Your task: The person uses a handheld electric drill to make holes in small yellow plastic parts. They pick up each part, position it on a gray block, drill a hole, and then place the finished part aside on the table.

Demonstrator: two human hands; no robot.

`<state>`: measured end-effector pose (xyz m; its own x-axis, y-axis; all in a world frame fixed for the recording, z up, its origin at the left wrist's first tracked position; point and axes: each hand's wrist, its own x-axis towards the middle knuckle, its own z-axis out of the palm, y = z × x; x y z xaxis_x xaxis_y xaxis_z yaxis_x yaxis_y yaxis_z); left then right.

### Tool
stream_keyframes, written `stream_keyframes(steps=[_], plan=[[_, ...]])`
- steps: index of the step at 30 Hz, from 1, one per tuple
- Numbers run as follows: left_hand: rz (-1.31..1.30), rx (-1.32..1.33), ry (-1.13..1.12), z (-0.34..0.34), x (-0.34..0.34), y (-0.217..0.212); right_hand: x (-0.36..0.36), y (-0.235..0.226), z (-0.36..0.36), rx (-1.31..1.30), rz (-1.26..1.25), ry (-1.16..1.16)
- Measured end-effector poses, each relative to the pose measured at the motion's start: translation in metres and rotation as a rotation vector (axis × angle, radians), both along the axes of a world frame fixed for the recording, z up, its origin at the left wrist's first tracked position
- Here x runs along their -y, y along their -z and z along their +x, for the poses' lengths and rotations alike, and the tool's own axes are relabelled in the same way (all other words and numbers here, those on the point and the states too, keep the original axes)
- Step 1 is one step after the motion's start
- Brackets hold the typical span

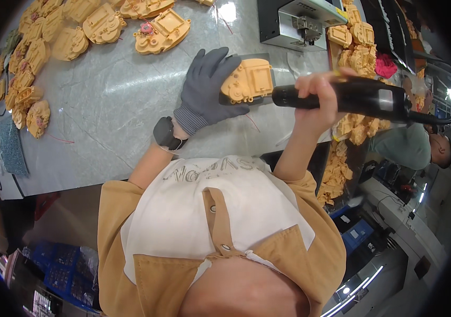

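My left hand (204, 87) in grey glove, flat & open on yellow plastic housing (247, 80) at desk (114, 100) centre, right hand (318, 98) gripping black power screwdriver (352, 98), tip at housing's 3 o'clock, more yellow housings (51, 37) approx 10 o'clock.

gloved left hand (207, 84) steadying yellow housing (249, 80), right hand (318, 98) gripping black driver (360, 98)

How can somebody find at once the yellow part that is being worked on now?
Start at the grey table. Near its right edge, in front of the black machine, the gloved left hand presses one yellow part flat. Unlike the other yellow parts far left, it alone meets the tip of the black tool in the bare right hand.
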<state>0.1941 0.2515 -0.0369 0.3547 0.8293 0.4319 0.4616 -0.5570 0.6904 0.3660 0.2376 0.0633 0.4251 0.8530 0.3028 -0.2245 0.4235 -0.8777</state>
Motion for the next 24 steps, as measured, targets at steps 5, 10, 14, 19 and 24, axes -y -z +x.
stream_keyframes(steps=[5, 10, 14, 19, 24], plan=[[0.021, -0.038, 0.003, -0.001, 0.001, -0.003, 0.0, 0.0, 0.006, -0.053, -0.013, 0.023], [0.009, -0.045, 0.003, 0.0, 0.0, -0.002, 0.002, -0.003, 0.007, -0.038, 0.035, 0.023], [0.011, -0.043, -0.006, 0.001, 0.0, 0.0, 0.002, -0.004, 0.005, 0.021, 0.04, 0.02], [0.017, -0.033, -0.009, 0.0, 0.0, 0.0, 0.002, -0.002, 0.003, 0.088, 0.054, 0.017], [0.01, -0.037, -0.01, 0.0, 0.0, 0.001, 0.001, 0.001, -0.002, 0.137, 0.065, 0.007]])
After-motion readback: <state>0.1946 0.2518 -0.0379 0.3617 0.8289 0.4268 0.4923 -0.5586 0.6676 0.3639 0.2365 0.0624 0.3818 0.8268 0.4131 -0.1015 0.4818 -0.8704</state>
